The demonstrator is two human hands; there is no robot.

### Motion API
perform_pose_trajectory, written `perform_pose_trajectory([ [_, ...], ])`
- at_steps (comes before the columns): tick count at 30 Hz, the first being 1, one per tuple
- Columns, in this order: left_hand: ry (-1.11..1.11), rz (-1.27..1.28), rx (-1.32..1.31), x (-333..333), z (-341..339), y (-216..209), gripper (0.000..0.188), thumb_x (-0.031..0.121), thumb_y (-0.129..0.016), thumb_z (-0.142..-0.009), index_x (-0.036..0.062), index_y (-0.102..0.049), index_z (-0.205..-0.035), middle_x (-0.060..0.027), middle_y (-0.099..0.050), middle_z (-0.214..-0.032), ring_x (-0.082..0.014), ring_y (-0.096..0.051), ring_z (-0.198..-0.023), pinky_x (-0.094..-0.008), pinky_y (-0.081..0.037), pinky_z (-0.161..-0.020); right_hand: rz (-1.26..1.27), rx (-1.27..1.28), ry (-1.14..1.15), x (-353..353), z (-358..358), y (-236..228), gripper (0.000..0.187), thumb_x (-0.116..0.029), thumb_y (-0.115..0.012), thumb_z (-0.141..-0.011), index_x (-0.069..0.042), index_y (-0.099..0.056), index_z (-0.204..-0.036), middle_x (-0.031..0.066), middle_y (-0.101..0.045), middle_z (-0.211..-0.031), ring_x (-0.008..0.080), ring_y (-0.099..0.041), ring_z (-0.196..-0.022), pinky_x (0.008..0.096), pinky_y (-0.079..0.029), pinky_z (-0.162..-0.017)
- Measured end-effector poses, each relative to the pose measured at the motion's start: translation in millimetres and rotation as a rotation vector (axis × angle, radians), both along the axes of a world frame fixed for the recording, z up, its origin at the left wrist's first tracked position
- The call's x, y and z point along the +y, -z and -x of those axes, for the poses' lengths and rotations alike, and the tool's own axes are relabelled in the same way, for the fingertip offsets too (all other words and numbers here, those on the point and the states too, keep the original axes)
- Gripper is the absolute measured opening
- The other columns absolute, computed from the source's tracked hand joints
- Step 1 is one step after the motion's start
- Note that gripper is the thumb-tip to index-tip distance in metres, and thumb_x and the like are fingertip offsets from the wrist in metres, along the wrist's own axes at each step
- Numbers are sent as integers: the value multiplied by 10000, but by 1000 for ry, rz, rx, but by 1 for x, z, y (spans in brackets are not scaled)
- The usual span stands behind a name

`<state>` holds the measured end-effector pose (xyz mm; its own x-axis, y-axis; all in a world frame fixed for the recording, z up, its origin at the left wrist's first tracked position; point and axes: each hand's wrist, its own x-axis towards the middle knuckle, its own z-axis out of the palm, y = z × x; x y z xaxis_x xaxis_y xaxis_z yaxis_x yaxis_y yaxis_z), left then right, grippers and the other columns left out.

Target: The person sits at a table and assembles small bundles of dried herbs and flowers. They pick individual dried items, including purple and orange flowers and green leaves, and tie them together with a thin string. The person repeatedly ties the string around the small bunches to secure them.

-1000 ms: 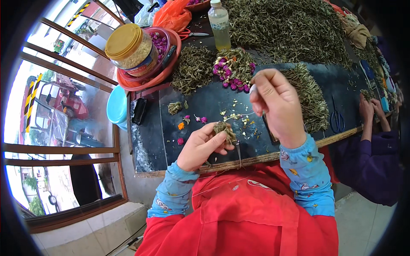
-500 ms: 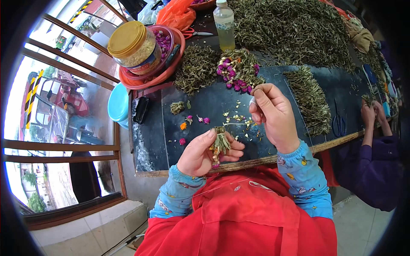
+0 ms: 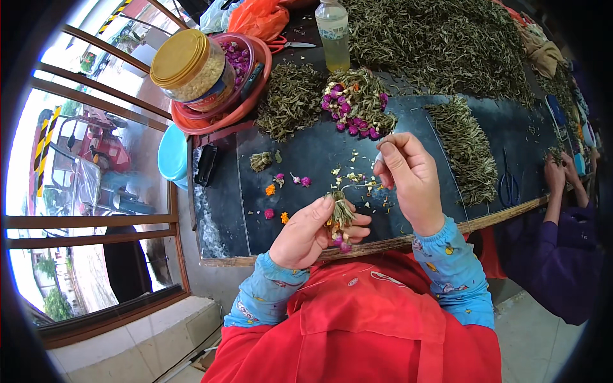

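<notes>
In my left hand is a small bundle of dried leaves, gripped between thumb and fingers, with purple buds hanging at its lower end. A thin white string runs from the top of the bundle toward my right hand. The right thumb and forefinger are pinched together on the string's far part; a white wrap shows on one finger. Just beyond lie scattered pale and yellow flower bits. Finished-looking bundles with purple buds are piled farther back.
Leaf heaps cover the table's back. A leaf row and dark scissors lie right; a bottle stands behind. A lidded jar sits in stacked basins. Another person's hands work at far right.
My left hand has shifted slightly right with the bundle, whose purple buds now show more. An orange flower beside that hand has come into view. The right hand keeps its pinch, slightly lower.
</notes>
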<state>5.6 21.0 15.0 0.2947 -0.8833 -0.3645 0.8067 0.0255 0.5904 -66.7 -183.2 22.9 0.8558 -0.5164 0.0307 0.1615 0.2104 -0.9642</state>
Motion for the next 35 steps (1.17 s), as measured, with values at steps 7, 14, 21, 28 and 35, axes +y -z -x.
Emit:
perform_pose_trajectory([
  [7,-90,21,103,-13,9,-2,489,348,-319,-1094,-43,-504,-1320,-255,-549,-1351,-337,-570,-1240,-439,-468,-1060,282,23,-49,11,19,4,108,-115,-537,-1026,-23,-588,-1049,8,-603,-769,40,-494,-614,195,-411,-563],
  [14,-120,5,139,-19,5,0,520,348,-319,-1093,-70,-497,-1346,-199,-531,-1396,-317,-536,-1283,-426,-455,-1073,473,54,-10,4,34,14,136,-98,-630,-953,-41,-604,-1074,52,-653,-866,151,-612,-756,269,-471,-659],
  [21,-309,29,195,-27,8,3,561,389,-272,-1090,-63,-508,-1326,-229,-477,-1443,-348,-443,-1374,-466,-400,-1112,1113,-14,26,21,47,7,326,-226,-779,-790,-95,-621,-1044,81,-607,-1041,322,-555,-1021,456,-377,-890],
  [28,-362,46,151,-30,8,5,540,409,-281,-1088,-25,-498,-1325,-224,-495,-1424,-359,-444,-1370,-483,-388,-1126,947,56,-77,34,44,23,245,-162,-776,-761,-68,-630,-933,68,-620,-839,269,-588,-823,389,-402,-816],
  [35,-325,21,93,-23,11,10,511,413,-297,-1085,12,-492,-1334,-225,-496,-1421,-366,-447,-1367,-495,-388,-1127,716,9,-141,27,47,22,221,-109,-765,-727,-75,-620,-890,65,-635,-799,253,-612,-767,375,-416,-802],
])
